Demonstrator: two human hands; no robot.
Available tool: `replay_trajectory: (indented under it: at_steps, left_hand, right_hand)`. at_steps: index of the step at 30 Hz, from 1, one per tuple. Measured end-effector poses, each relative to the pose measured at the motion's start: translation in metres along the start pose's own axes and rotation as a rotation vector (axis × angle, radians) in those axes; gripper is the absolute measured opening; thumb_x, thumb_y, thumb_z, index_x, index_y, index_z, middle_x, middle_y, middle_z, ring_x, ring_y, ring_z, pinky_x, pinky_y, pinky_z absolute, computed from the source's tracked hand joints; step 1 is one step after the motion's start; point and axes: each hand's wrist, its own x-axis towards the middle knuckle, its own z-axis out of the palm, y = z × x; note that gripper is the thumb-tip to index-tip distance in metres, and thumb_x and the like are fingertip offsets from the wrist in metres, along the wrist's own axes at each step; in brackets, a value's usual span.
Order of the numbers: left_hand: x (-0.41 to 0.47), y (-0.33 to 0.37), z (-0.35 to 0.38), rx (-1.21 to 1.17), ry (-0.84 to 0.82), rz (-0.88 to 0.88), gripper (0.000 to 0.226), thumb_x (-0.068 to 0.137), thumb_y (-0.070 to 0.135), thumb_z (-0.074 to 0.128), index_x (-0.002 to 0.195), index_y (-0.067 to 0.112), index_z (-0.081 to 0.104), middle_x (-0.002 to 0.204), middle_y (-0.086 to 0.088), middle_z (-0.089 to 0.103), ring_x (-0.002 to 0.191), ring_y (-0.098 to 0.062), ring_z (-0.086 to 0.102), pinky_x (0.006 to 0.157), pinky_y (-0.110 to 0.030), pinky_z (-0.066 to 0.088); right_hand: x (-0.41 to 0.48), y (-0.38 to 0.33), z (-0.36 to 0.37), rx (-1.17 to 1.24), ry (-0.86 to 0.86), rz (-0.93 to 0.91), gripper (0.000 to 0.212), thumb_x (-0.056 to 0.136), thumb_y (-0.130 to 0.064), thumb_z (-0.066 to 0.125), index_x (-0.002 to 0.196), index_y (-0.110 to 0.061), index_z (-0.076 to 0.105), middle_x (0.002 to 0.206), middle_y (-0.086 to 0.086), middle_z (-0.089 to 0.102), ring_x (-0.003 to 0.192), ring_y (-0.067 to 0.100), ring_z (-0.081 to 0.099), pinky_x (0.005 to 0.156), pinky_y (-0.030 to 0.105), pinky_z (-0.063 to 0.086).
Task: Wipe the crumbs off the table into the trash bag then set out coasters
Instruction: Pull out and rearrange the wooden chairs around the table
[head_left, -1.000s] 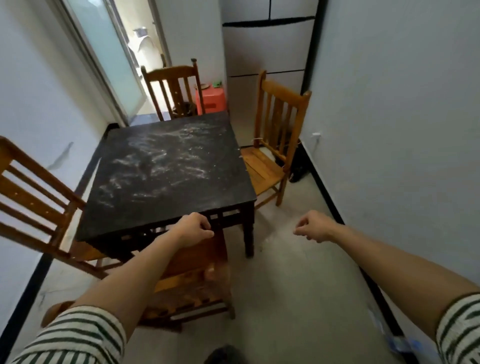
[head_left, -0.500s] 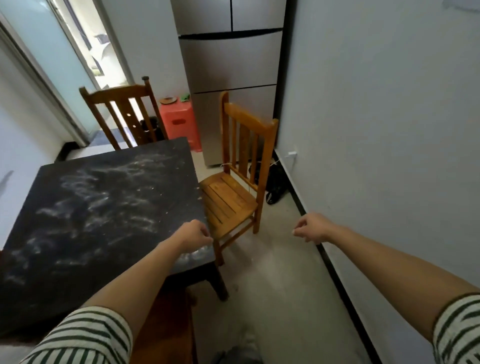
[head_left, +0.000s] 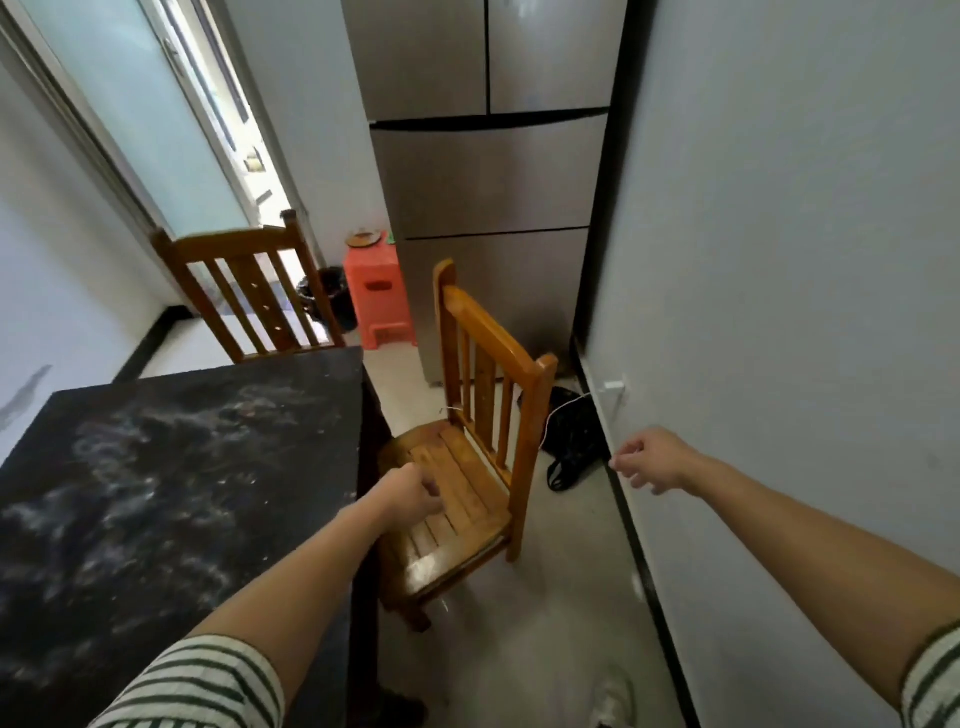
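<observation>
The black square table (head_left: 171, 467) fills the left of the view, its top smeared with white powder and scattered crumbs. My left hand (head_left: 410, 496) hangs in the air past the table's right edge, over a chair seat, fingers loosely curled and holding nothing. My right hand (head_left: 652, 460) floats near the right wall, fingers loosely curled, also holding nothing. A black bag (head_left: 574, 441) lies on the floor by the wall behind the chair. A bin with a black liner (head_left: 332, 296) stands by the far chair. No coasters show.
A wooden chair (head_left: 467, 467) stands against the table's right side; another chair (head_left: 249, 291) sits at the far side. A red plastic stool (head_left: 379, 291) and a tall fridge (head_left: 488, 182) are at the back. A wall closes the right; a narrow floor strip runs between.
The view has moved forward and right along the table's right side. The near chair has left the frame. Both hands keep their raised pose.
</observation>
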Motion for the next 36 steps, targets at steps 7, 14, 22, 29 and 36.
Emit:
replay_trajectory:
  at_steps: [7, 14, 22, 29, 36]
  left_hand:
    - [0.062, 0.069, -0.009, -0.312, 0.061, -0.114, 0.013, 0.094, 0.028, 0.061, 0.103, 0.02, 0.067, 0.097, -0.002, 0.068, 0.087, -0.014, 0.067, 0.074, -0.028, 0.058]
    - [0.104, 0.082, -0.023, -0.612, 0.086, -0.211, 0.014, 0.097, 0.033, 0.056, 0.1, 0.023, 0.065, 0.098, -0.004, 0.07, 0.087, -0.016, 0.07, 0.074, -0.029, 0.059]
    - [0.173, 0.105, -0.058, -0.86, 0.082, -0.208, 0.038, 0.094, 0.043, 0.057, 0.122, 0.017, 0.057, 0.099, -0.006, 0.07, 0.087, -0.018, 0.071, 0.074, -0.031, 0.059]
    - [0.204, 0.127, -0.05, -0.869, -0.014, -0.28, 0.046, 0.084, 0.055, 0.065, 0.118, 0.027, 0.05, 0.107, 0.003, 0.066, 0.096, -0.016, 0.068, 0.085, -0.037, 0.059]
    - [0.223, 0.158, -0.043, -1.077, 0.066, -0.472, 0.07, 0.082, 0.045, 0.073, 0.139, 0.023, 0.037, 0.098, 0.016, 0.055, 0.088, -0.005, 0.061, 0.072, -0.021, 0.053]
  right_hand:
    - [0.113, -0.035, -0.083, 0.011, -0.04, -0.095, 0.01, 0.092, -0.022, 0.063, 0.088, -0.014, 0.068, 0.089, 0.01, 0.069, 0.078, 0.022, 0.067, 0.057, 0.026, 0.048]
    - [0.223, -0.112, -0.105, 0.183, -0.051, -0.153, 0.022, 0.094, -0.031, 0.061, 0.091, -0.01, 0.067, 0.091, 0.013, 0.071, 0.078, 0.024, 0.07, 0.058, 0.029, 0.049]
    - [0.305, -0.222, -0.097, 0.018, -0.008, -0.381, 0.029, 0.09, -0.039, 0.062, 0.108, -0.017, 0.067, 0.099, 0.003, 0.069, 0.09, 0.021, 0.067, 0.078, 0.038, 0.057]
    - [0.355, -0.305, -0.087, -0.357, 0.013, -0.72, 0.057, 0.086, -0.049, 0.063, 0.137, -0.028, 0.046, 0.13, 0.001, 0.057, 0.115, 0.021, 0.057, 0.089, 0.04, 0.051]
    - [0.393, -0.339, -0.034, -0.547, -0.212, -0.817, 0.029, 0.091, -0.038, 0.061, 0.113, -0.021, 0.066, 0.104, -0.001, 0.065, 0.079, 0.013, 0.061, 0.051, 0.02, 0.039]
